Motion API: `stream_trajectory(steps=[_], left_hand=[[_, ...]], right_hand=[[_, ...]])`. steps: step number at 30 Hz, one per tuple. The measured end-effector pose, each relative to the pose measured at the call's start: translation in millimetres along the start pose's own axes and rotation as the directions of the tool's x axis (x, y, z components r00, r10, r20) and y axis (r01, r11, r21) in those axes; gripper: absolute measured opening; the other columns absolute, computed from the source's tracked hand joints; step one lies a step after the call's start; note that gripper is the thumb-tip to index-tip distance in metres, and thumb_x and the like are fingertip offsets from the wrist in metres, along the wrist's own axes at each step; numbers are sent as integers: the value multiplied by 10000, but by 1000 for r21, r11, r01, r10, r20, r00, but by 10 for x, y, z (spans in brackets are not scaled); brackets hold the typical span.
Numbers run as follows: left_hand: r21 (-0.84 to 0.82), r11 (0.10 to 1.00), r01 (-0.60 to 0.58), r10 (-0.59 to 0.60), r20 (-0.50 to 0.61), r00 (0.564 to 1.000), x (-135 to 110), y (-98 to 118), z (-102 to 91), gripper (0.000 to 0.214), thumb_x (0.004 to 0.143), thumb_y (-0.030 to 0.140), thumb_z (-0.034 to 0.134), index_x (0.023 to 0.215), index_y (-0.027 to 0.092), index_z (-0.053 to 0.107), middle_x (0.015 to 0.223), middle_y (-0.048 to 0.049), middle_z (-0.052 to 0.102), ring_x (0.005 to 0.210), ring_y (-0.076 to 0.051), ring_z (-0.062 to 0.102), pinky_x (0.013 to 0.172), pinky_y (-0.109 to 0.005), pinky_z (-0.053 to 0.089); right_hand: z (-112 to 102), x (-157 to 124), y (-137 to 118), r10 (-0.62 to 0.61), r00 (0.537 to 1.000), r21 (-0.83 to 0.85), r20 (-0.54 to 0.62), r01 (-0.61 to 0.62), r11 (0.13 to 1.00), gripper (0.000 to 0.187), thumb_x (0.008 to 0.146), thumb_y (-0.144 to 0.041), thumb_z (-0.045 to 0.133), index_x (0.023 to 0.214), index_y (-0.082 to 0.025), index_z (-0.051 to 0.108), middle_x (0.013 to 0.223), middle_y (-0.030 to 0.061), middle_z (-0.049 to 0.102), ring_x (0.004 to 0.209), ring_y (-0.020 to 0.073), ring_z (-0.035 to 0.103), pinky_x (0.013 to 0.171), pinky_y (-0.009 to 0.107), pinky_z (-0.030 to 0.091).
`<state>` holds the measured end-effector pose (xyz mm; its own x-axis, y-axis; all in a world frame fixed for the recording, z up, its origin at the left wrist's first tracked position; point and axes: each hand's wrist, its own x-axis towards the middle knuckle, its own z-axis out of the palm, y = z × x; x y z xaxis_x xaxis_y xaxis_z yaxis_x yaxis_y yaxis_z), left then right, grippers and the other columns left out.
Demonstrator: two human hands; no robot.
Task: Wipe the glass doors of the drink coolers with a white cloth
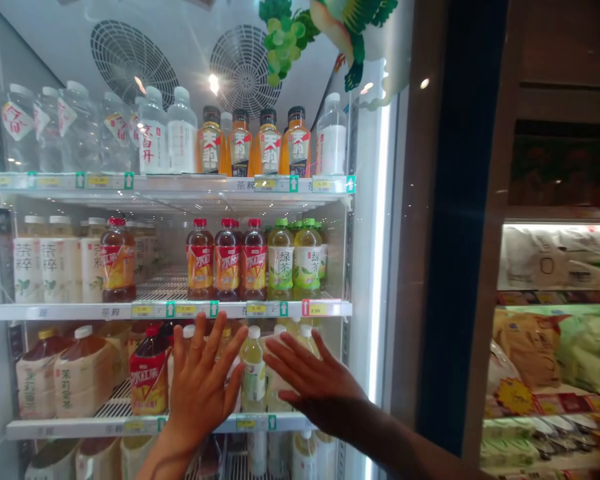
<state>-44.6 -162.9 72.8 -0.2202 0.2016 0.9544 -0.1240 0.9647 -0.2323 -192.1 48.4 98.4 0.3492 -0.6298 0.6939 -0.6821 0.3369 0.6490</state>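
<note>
Lit drinks cooler fills most of view. Left hand and right hand spread wide, holding nothing; behind, between them, white-capped bottle upright on third shelf down.

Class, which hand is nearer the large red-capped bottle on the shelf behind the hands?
Left. In the picture, the left hand is just right of the large red-capped bottle; the right hand is farther right, beyond the left.
</note>
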Motion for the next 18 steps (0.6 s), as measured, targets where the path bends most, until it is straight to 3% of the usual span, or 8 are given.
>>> stream_trajectory(steps=[2, 5, 6, 9, 11, 13, 16, 18], left_hand=[[-2, 1000, -1, 1, -6, 1000, -3, 4, -8, 628, 974, 342, 578, 1571, 331, 380, 1710, 4, 231, 1612, -284, 129, 1314, -567, 17], [-3, 1000, -7, 7, -16, 1000, -6, 11, -12, 618, 975, 330, 573, 1565, 325, 391, 1708, 5, 240, 1609, -286, 147, 1314, -569, 24], [-1, 1000, -8, 8, -17, 1000, -5, 13, -12, 617, 975, 327, 572, 1565, 324, 392, 1708, 6, 238, 1609, -287, 147, 1313, -571, 25], [1, 1000, -2, 2, -19, 1000, 1, 17, -12, 622, 970, 315, 579, 1564, 325, 394, 1708, 4, 235, 1609, -290, 144, 1313, -570, 33], [-3, 1000, 2, -2, -16, 1000, 5, 19, -9, 622, 969, 306, 579, 1563, 322, 396, 1706, 3, 241, 1608, -288, 150, 1314, -567, 37], [-7, 1000, 4, -4, -15, 1000, 7, 21, -4, 620, 969, 299, 577, 1562, 321, 398, 1704, 4, 247, 1607, -285, 156, 1315, -565, 36], [-8, 1000, 1, -1, -21, 1000, 3, 28, 1, 621, 967, 295, 580, 1560, 320, 400, 1704, 7, 246, 1606, -284, 162, 1315, -566, 38], [-6, 1000, 3, -3, -25, 1000, -2, 32, 0, 619, 966, 296, 581, 1559, 319, 404, 1705, 7, 245, 1606, -286, 160, 1315, -567, 39]], right_hand=[[-14, 43, 70, 122, 992, -34, -27, -123, 992, 657, 1059, -420, 439, 1627, -168, 224, 1698, 38, 230, 1609, 221, 94, 1322, 526, -16], [-11, 80, 108, 392, 915, -66, -93, -398, 915, 707, 1062, -379, 420, 1641, -115, 114, 1712, 113, 146, 1609, 269, 19, 1305, 588, 9], [10, 63, 53, 389, 917, -57, -92, -395, 917, 714, 1057, -374, 433, 1640, -107, 118, 1713, 116, 128, 1609, 275, 15, 1308, 583, 18], [90, -55, -198, 103, 994, 9, -26, -103, 995, 650, 1042, -386, 484, 1614, -157, 278, 1705, 32, 199, 1610, 223, 79, 1334, 481, 16], [104, -115, -252, 16, 1000, 34, -1, -16, 999, 598, 1037, -401, 501, 1584, -204, 361, 1682, -12, 282, 1605, 189, 124, 1339, 455, 16], [77, -111, -168, 144, 989, -4, -26, -145, 989, 611, 1041, -376, 493, 1594, -173, 331, 1675, 34, 305, 1607, 216, 116, 1331, 517, 26], [63, -67, -91, 362, 928, -53, -85, -367, 929, 666, 1039, -318, 477, 1612, -81, 236, 1690, 132, 228, 1608, 286, 51, 1304, 608, 46], [123, -102, -230, 302, 951, -18, -65, -304, 953, 650, 1031, -329, 499, 1603, -107, 285, 1698, 102, 211, 1609, 277, 68, 1317, 571, 45]])
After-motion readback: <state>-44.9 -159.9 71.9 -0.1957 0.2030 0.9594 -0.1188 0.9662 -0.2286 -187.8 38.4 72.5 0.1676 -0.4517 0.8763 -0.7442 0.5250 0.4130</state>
